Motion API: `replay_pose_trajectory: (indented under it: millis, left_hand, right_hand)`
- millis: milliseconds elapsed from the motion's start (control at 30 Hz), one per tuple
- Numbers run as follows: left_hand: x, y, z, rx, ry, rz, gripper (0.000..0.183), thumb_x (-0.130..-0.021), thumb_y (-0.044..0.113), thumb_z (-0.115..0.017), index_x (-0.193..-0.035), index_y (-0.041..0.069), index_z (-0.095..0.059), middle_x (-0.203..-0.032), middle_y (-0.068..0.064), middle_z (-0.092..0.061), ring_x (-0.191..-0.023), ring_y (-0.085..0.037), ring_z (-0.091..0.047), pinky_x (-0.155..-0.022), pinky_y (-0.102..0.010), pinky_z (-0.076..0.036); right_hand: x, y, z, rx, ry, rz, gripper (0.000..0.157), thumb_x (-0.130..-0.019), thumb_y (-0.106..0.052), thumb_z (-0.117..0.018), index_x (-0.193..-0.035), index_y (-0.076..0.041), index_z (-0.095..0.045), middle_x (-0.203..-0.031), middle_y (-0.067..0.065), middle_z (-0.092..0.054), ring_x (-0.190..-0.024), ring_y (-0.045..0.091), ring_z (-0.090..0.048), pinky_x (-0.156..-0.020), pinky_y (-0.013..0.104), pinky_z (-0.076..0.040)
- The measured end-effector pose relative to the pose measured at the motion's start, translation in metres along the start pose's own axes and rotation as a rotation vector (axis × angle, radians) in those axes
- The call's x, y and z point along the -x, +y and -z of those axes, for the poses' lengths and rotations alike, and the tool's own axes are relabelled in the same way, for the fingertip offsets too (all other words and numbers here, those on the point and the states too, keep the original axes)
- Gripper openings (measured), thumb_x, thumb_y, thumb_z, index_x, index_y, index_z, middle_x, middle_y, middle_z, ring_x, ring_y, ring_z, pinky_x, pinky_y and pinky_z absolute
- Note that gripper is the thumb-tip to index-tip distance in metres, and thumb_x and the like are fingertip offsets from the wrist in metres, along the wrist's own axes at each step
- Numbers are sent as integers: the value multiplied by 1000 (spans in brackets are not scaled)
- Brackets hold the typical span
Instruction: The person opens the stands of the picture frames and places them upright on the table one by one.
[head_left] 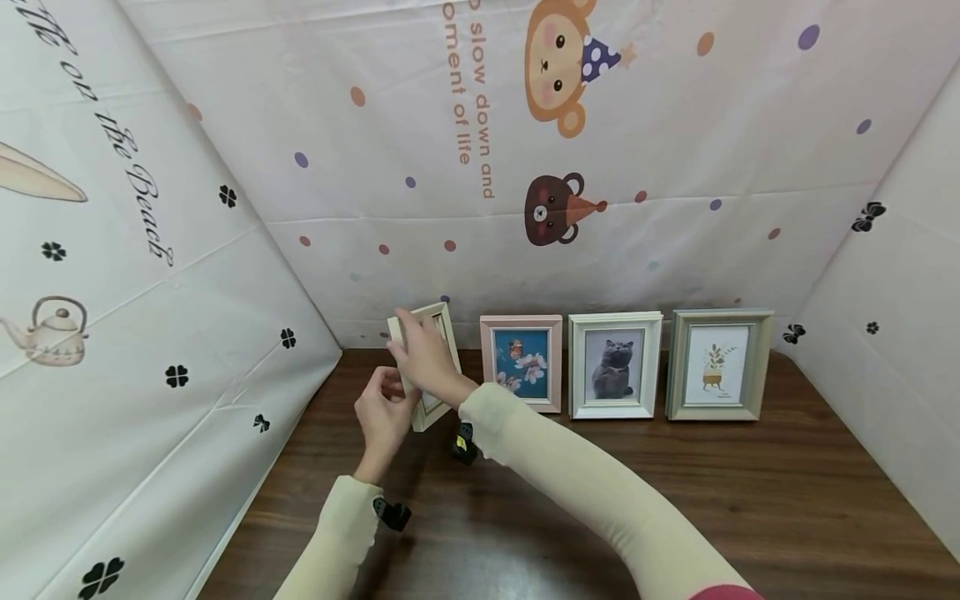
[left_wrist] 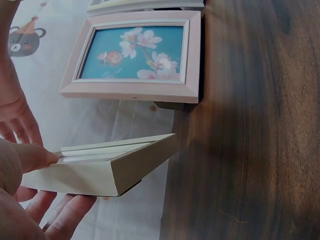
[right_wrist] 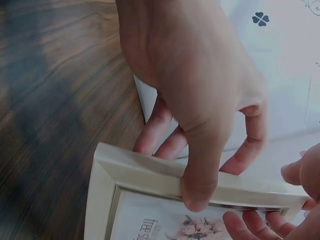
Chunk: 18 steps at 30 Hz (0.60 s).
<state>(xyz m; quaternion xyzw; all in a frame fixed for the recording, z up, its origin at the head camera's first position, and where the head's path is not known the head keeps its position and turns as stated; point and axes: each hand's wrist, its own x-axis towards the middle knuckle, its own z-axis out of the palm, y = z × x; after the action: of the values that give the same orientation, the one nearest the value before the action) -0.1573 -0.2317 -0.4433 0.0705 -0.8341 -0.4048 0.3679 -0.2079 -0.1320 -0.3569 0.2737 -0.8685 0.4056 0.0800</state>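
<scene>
In the head view my two hands hold a cream photo frame [head_left: 442,333] upright and turned at an angle, left of the other frames. My left hand [head_left: 384,417] grips its left side low down. In the right wrist view that hand's thumb [right_wrist: 200,192] presses the front rim while its fingers go behind. Higher on the same side, my right hand [head_left: 429,354] holds the edge, its fingertips [right_wrist: 250,222] over the front. A pink flower print with lettering [right_wrist: 197,227] shows inside the frame. I cannot tell whether its bottom touches the table.
To the right stand a pink frame [head_left: 557,358] with a blossom picture, a white frame [head_left: 573,367] with a grey cat, and a grey-green frame [head_left: 757,367] with a potted plant. The brown wooden table [head_left: 525,517] meets printed cloth walls [head_left: 360,192] behind and at both sides.
</scene>
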Motion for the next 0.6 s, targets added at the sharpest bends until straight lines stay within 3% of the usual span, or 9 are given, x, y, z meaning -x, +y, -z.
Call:
replay_pose_trajectory:
  millis: [300, 600]
  left_hand:
    - [-1, 0, -2, -8, -16, 24, 29, -75, 7, -86, -98, 10, -69, -78, -7, -73, -61, -21, -68, -58, -31, -52]
    - [1, -1, -4, -8, -18, 26, 29, -74, 8, -86, -98, 11, -70, -78, -5, -72, -61, -19, -68, -57, -30, -52]
  right_hand:
    - [-1, 0, -2, 45, 29, -22, 57, -103, -14, -63, -157, -18, -42, -134, 15, -56, -106, 28, -63, -86, 40, -55]
    - [-3, 4, -4, 66, 40, -27, 55, -104, -14, -61, -155, -20, -44, -132, 16, -58, -104, 29, -64, -87, 41, -56]
